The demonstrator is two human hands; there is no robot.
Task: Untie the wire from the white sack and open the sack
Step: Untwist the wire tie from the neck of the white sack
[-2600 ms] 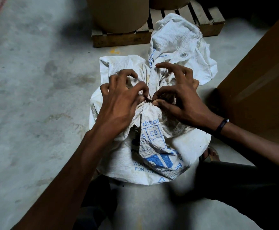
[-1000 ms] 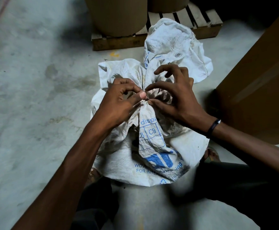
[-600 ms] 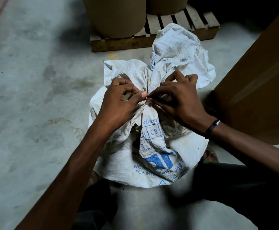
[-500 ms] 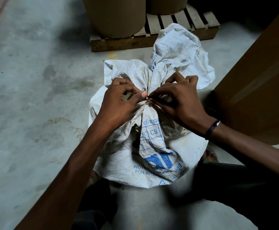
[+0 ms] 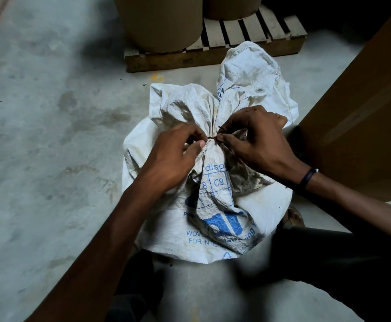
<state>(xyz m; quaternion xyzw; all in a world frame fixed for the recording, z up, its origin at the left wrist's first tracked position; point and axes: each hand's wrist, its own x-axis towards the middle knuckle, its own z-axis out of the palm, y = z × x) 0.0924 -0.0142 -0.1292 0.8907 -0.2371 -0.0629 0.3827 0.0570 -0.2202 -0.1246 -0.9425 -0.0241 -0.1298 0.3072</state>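
A white woven sack [image 5: 215, 219] with blue print stands on the concrete floor in front of me. Its top is gathered into a tight neck, and the loose mouth fans out beyond it. A thin dark wire [image 5: 214, 136] circles that neck, with a short end sticking up to the right. My left hand [image 5: 176, 156] pinches the neck just left of the wire, thumb and fingers closed on the fabric. My right hand [image 5: 255, 140] pinches the wire's twisted end from the right. Most of the wire is hidden by my fingertips.
A wooden pallet [image 5: 213, 49] lies just behind the sack, carrying two large brown cardboard drums [image 5: 159, 22]. A tall brown cardboard box [image 5: 364, 108] stands close on the right. Bare concrete floor [image 5: 50, 135] spreads to the left. My dark trouser legs frame the sack's near side.
My right fingers have curled down and closed on the wire's end. My left hand has slid lower on the neck. The sack stays tied.
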